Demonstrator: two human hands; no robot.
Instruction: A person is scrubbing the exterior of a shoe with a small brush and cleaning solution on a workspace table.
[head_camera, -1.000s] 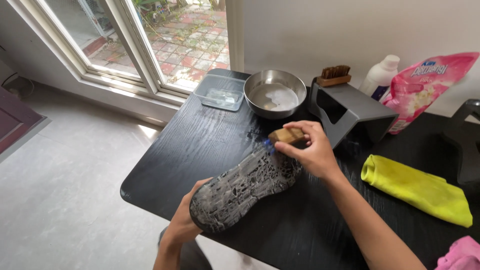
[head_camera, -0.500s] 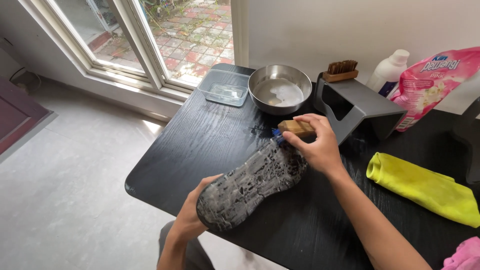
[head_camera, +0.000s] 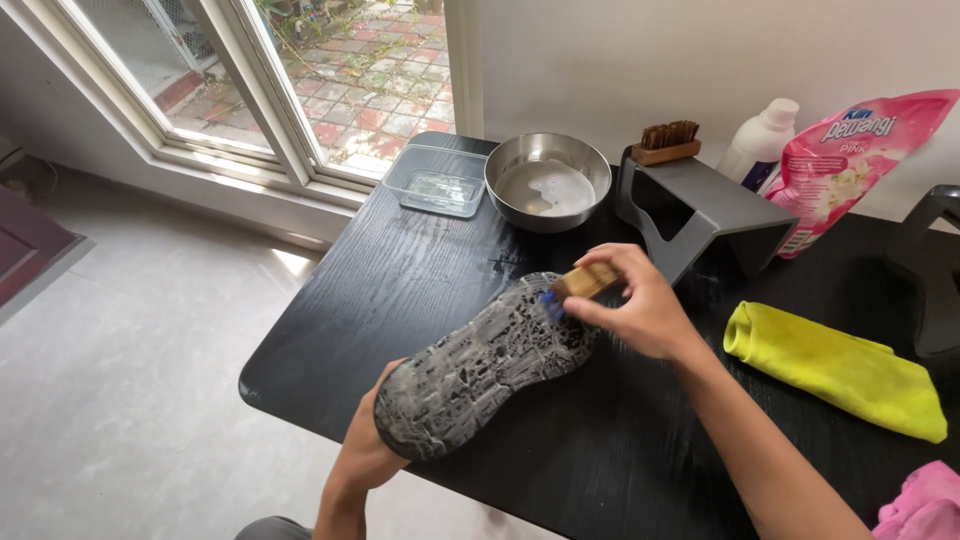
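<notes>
A dark shoe (head_camera: 485, 365) lies sole up on the black table (head_camera: 400, 280), its tread covered in grey soapy film. My left hand (head_camera: 365, 445) grips the heel end from below at the table's near edge. My right hand (head_camera: 630, 300) holds a wooden brush with blue bristles (head_camera: 580, 283) pressed onto the toe end of the sole.
Behind the shoe stand a steel bowl of soapy water (head_camera: 548, 182), a clear plastic tub (head_camera: 436, 181), a grey stand (head_camera: 700, 215) with a second brush (head_camera: 665, 142), a white bottle (head_camera: 760, 145) and a pink pouch (head_camera: 850, 160). A yellow cloth (head_camera: 835, 370) lies at the right.
My right hand has drawn the brush a little back along the toe of the sole. The left hand keeps its hold on the heel.
</notes>
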